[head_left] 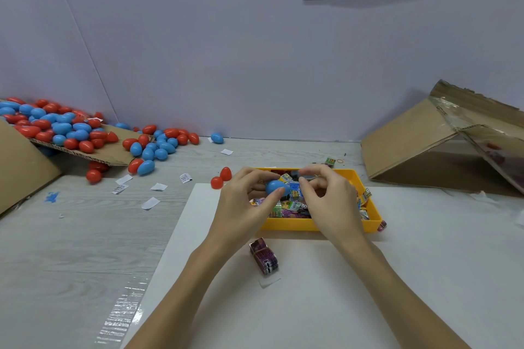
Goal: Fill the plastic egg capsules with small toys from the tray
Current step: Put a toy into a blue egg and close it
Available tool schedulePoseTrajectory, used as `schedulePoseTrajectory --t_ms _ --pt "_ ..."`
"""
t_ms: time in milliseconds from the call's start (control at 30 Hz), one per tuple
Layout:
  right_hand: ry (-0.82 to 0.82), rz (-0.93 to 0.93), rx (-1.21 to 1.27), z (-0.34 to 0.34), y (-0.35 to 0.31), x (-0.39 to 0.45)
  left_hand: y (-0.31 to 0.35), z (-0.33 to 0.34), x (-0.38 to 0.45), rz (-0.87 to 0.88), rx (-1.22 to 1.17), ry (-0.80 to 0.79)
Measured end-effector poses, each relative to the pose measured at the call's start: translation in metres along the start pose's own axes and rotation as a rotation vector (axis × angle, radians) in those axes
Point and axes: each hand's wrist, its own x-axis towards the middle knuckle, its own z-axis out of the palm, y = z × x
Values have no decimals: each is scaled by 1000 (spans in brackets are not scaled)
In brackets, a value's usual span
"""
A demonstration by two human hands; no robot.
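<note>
Pinching the blue egg capsule (276, 187) in your left hand (243, 201), you have your right hand (326, 195) curled at its right end, over the yellow tray (317, 225).

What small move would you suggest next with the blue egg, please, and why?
Probably pull the blue egg open. Both the left hand and the right hand pinch it over the yellow tray, it looks closed, and the toys lie right beneath it.
</note>
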Motion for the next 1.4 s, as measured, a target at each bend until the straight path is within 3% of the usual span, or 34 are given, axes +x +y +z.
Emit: schedulePoseTrajectory --t_ms 367,567,767,1133,1400 --pt "-40 46 99 2 -2 -1 1 0 0 -41 -67 -15" --pt "-164 196 459 2 -12 -3 2 -5 0 -172 -279 -25" --pt "-152 224 632 0 -15 -4 5 -8 1 -198 -366 -18" --pt "-74 228 603 0 -14 -5 5 -9 1 -151 -355 -111" --pt "-87 335 750 6 -16 -7 4 -7 0 -145 -352 -30"
